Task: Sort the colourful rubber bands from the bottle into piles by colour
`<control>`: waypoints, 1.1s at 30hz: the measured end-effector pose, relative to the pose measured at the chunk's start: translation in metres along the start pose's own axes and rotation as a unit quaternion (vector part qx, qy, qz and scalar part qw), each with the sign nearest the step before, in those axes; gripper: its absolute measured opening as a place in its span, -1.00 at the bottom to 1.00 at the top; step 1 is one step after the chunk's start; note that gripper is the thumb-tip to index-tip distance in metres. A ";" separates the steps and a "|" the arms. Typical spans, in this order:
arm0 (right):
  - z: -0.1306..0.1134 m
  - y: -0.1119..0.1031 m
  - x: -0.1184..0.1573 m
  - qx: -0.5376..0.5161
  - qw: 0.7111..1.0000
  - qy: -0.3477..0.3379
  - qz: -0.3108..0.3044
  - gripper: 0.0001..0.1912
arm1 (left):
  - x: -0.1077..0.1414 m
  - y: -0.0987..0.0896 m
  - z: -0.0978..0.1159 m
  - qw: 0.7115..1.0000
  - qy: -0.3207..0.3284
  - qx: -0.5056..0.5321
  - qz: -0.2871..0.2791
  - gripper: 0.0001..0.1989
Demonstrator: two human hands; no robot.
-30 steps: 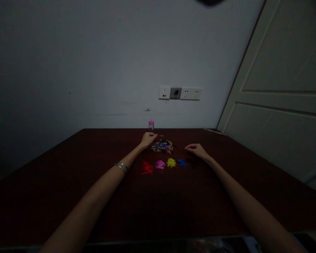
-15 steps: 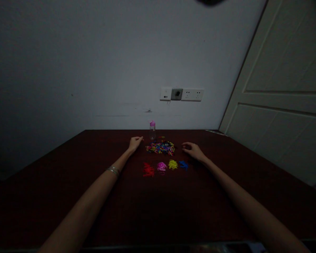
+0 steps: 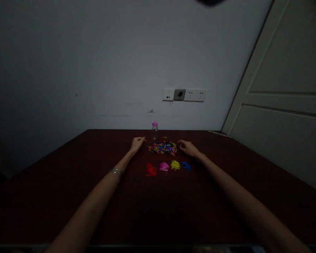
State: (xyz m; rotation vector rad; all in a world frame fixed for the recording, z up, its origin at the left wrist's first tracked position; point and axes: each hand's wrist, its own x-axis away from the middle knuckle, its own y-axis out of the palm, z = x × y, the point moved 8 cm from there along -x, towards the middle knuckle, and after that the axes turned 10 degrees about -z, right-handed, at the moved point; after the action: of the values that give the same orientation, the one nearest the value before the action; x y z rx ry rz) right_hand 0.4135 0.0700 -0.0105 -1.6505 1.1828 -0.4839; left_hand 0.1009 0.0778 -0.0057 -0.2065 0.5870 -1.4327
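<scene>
A mixed pile of small colourful bands (image 3: 163, 148) lies on the dark table. My left hand (image 3: 137, 143) rests left of the pile, fingers drawn together; whatever they hold, if anything, is too small to name. At the pile's right edge is my right hand (image 3: 187, 147), its thumb and index finger curved with a gap between them and nothing visible there. Nearer to me, four sorted heaps form a row: red (image 3: 151, 170), pink (image 3: 164, 167), yellow (image 3: 175, 165) and blue (image 3: 185, 166).
A clear bottle with a pink cap (image 3: 155, 130) stands behind the pile. Behind the table (image 3: 158, 207) is a wall with sockets (image 3: 195, 95). A panelled door (image 3: 287, 84) is at the right.
My right hand has moved left, up to the edge of the mixed pile. My left hand stays beside the pile. The whole view has shifted slightly.
</scene>
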 end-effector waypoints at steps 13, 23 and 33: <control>0.020 -0.029 0.035 -0.118 0.993 0.001 0.010 -0.57 | 0.010 -0.002 0.011 1.000 -0.004 0.012 0.008 -0.64; -0.004 -0.045 0.100 -0.204 0.968 0.020 -0.144 -0.61 | 0.002 -0.001 0.002 1.000 0.006 0.010 0.002 -0.64; 0.000 -0.038 0.077 -0.171 0.967 0.055 -0.179 -0.66 | 0.000 -0.001 -0.001 0.999 0.026 0.034 0.015 -0.60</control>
State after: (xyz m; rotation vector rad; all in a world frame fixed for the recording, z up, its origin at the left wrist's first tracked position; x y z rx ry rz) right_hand 0.4654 0.0031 0.0066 -2.1781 1.0944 -0.6287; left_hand 0.0989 0.0776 -0.0062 -0.1063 0.5795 -1.4311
